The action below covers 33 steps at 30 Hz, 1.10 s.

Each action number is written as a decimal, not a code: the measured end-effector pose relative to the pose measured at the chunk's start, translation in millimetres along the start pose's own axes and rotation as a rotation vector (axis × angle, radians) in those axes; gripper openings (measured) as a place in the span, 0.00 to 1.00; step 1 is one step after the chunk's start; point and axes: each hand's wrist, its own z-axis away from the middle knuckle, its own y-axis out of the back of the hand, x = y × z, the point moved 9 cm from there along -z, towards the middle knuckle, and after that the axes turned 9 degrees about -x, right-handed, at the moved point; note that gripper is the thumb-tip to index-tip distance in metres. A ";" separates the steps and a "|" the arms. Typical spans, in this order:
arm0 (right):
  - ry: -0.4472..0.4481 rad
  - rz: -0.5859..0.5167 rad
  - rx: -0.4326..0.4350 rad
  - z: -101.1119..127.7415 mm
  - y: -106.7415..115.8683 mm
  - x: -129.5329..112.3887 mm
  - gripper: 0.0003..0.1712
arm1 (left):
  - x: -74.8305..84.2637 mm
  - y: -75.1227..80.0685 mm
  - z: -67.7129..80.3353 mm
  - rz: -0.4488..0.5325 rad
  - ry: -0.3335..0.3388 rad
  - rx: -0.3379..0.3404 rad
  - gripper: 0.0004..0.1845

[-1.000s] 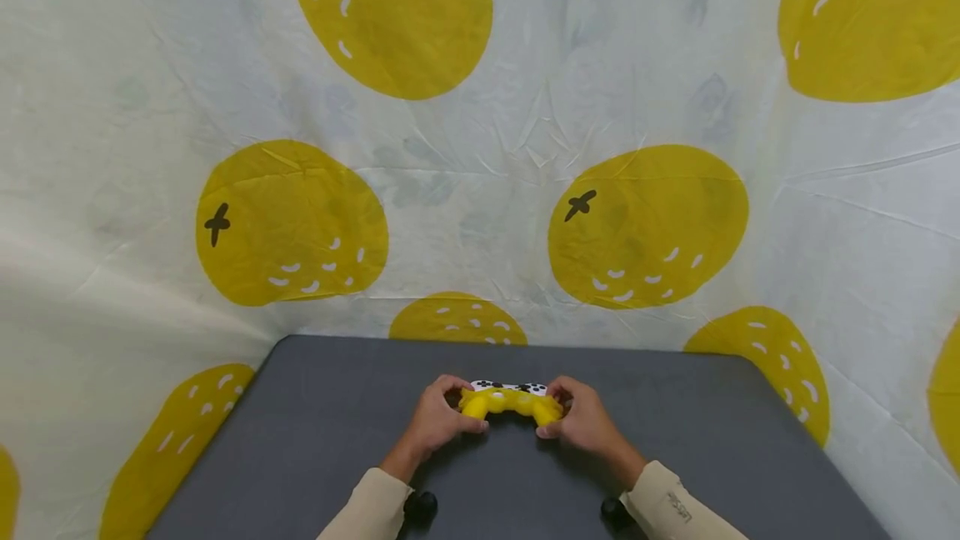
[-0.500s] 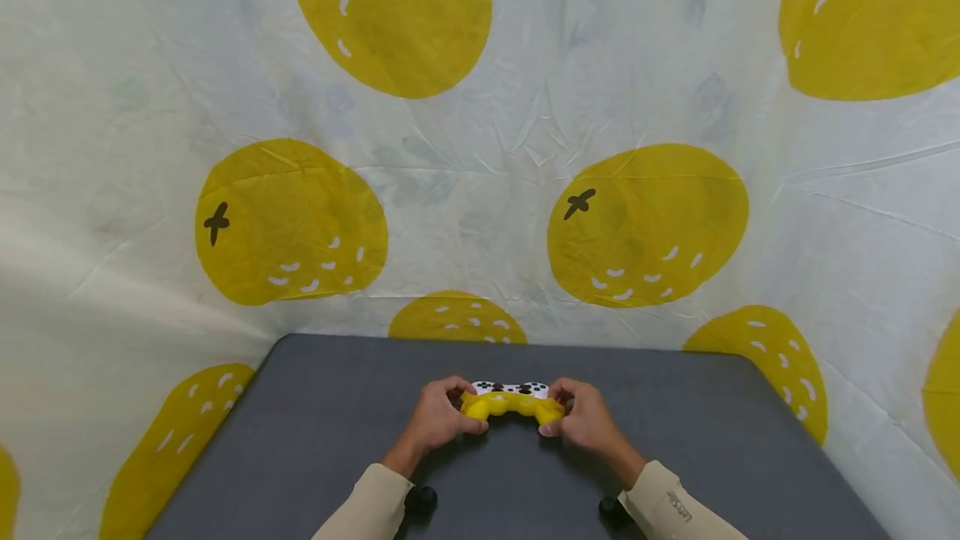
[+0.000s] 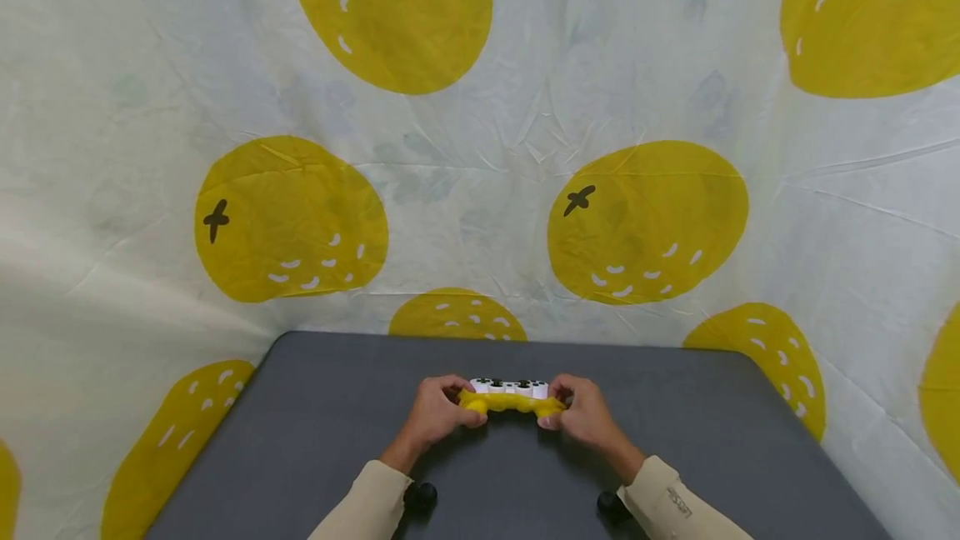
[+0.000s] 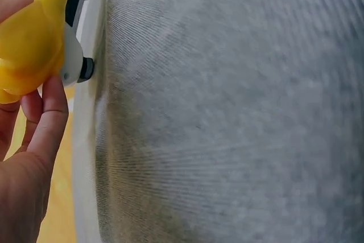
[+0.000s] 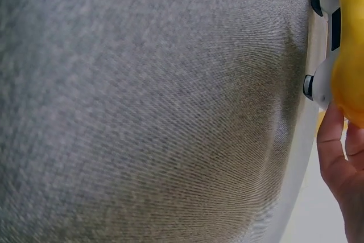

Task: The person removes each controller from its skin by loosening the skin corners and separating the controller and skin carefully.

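Note:
A white game controller with black buttons and sticks is held over the table, its near part inside a stretchy yellow cover. My left hand grips the cover's left end, thumb at the near side and fingers behind. At the right end, my right hand pinches the cover in the same way. Both wrist views show the glossy yellow cover around the handles, while white body and black parts of the controller stick out past its edge. Fingertips under the cover are partly hidden.
Below the hands lies a dark grey tabletop with rounded far corners. Behind it hangs a white cloth printed with large yellow fruit. Round black objects sit at both wrists beside the beige sleeves.
The controller and cover have tilted in my hands, so the yellow handles look shorter and the white edge facing me shows more. Both hands keep their hold and have barely shifted.

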 end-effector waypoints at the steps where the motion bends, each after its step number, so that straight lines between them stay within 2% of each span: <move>1: -0.008 -0.001 -0.003 -0.2 -0.2 0.4 0.21 | 0.0 0.2 -0.1 0.005 0.002 0.001 0.21; 8: -0.026 -0.011 -0.047 -1.4 -4.5 -0.1 0.20 | 0.2 2.9 0.3 0.030 0.005 0.005 0.20; 25: -0.041 -0.009 -0.125 2.1 -8.0 -4.6 0.20 | -6.1 0.7 4.9 0.018 0.044 -0.020 0.17; 33: -0.045 0.004 -0.105 1.6 -8.5 -5.3 0.20 | -2.1 -1.6 6.6 0.005 0.023 -0.066 0.16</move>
